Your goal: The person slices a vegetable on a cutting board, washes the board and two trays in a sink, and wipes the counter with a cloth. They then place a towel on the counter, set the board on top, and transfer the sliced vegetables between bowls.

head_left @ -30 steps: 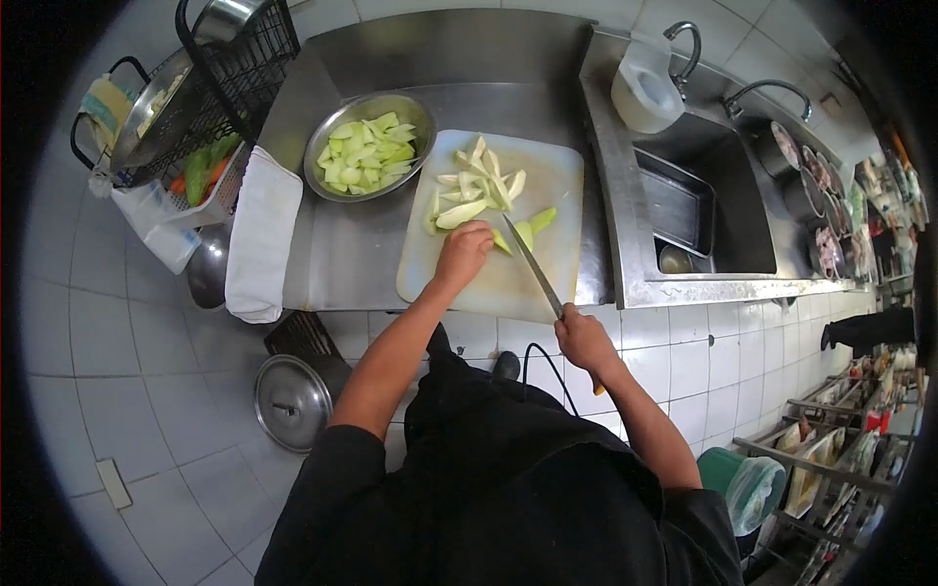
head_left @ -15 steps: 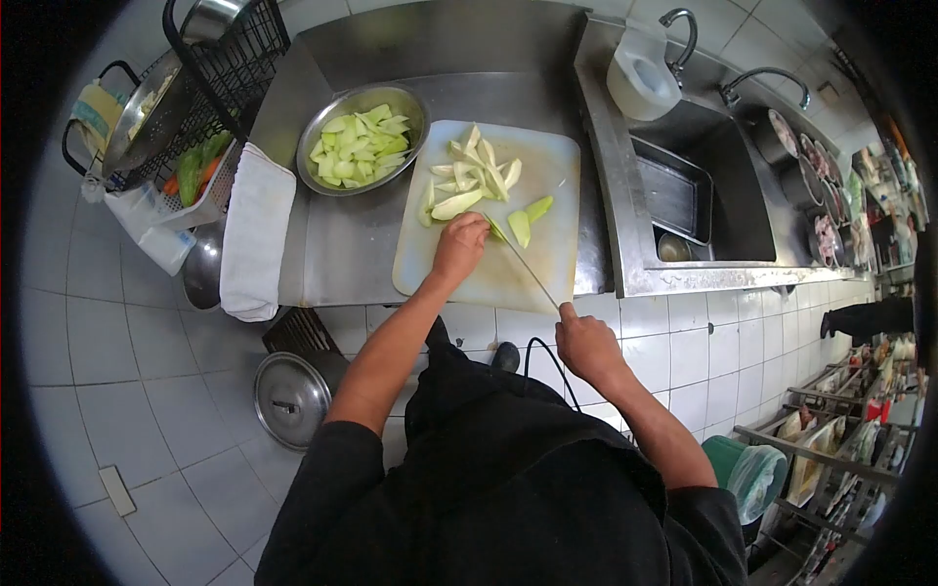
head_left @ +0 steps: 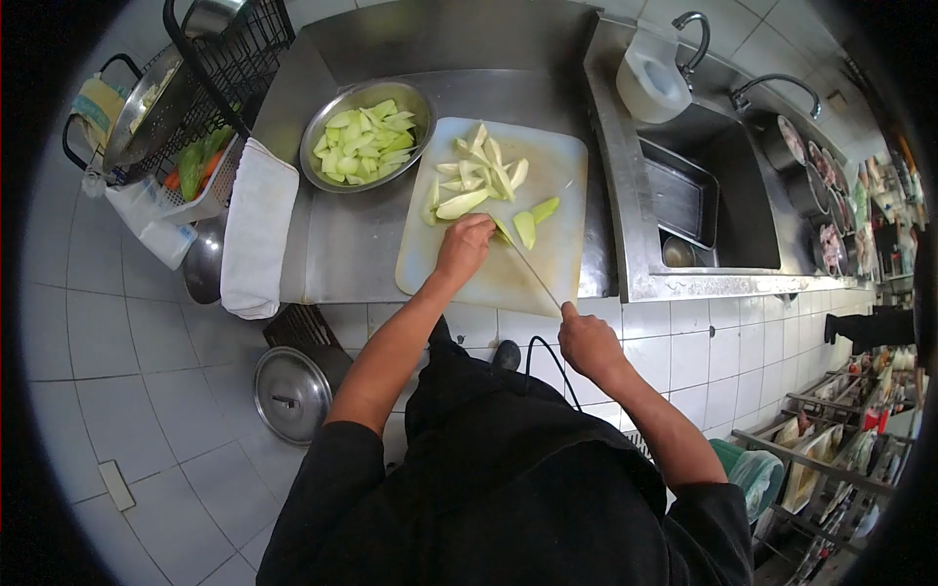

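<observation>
L hand (head_left: 463,249) pinches green veg piece (head_left: 502,231) mid cutting board (head_left: 560,230), knife (head_left: 537,277) tip at it; R hand (head_left: 591,349) wrapped round handle, near side. Cut wedges (head_left: 476,179) just beyond; steel bowl (head_left: 422,125) w/ chopped veg (head_left: 362,145) far L on surface (head_left: 342,244).

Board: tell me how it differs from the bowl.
The board is flat and four-cornered; the bowl is round, with raised walls. The board is pale; the bowl is shiny grey. The board bears longer wedges; the bowl holds mostly shorter chunks. Both rest on the counter.
</observation>
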`<state>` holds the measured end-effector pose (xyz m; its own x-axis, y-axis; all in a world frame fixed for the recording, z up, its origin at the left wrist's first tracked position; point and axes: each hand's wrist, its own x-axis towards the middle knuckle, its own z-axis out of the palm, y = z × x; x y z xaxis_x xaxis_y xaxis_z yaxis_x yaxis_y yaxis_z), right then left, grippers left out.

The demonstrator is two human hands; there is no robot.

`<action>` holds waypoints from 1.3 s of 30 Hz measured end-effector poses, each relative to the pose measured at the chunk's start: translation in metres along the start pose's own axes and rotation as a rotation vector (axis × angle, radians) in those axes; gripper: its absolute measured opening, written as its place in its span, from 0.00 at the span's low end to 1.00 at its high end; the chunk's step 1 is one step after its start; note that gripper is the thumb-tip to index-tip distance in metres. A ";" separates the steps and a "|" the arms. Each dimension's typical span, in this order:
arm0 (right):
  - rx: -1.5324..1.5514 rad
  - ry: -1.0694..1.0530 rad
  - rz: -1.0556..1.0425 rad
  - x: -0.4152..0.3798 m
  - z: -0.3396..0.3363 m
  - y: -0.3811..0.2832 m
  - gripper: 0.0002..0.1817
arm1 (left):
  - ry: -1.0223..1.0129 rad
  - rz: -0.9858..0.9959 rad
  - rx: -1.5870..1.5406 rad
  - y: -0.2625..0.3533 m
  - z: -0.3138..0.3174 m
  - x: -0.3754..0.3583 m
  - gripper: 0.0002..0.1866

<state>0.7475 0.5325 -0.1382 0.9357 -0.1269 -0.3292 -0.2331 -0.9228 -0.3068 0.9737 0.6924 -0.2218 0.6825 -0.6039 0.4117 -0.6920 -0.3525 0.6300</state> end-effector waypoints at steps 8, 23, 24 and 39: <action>0.029 -0.018 0.029 0.008 0.006 0.001 0.11 | -0.020 -0.023 0.002 0.003 -0.002 0.003 0.08; 0.469 -0.109 0.175 -0.004 -0.011 0.013 0.13 | -0.017 -0.197 -0.016 -0.003 -0.002 -0.010 0.11; 0.515 -0.100 0.203 -0.009 -0.014 0.013 0.13 | -0.012 -0.149 0.013 -0.004 -0.002 -0.012 0.12; 1.342 -0.078 0.461 -0.010 0.022 0.070 0.11 | -0.137 -0.496 0.104 0.001 0.052 0.027 0.31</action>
<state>0.7163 0.4773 -0.1759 0.7015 -0.2558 -0.6652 -0.6202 0.2406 -0.7466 0.9790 0.6381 -0.2441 0.9018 -0.4320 -0.0136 -0.3182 -0.6849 0.6555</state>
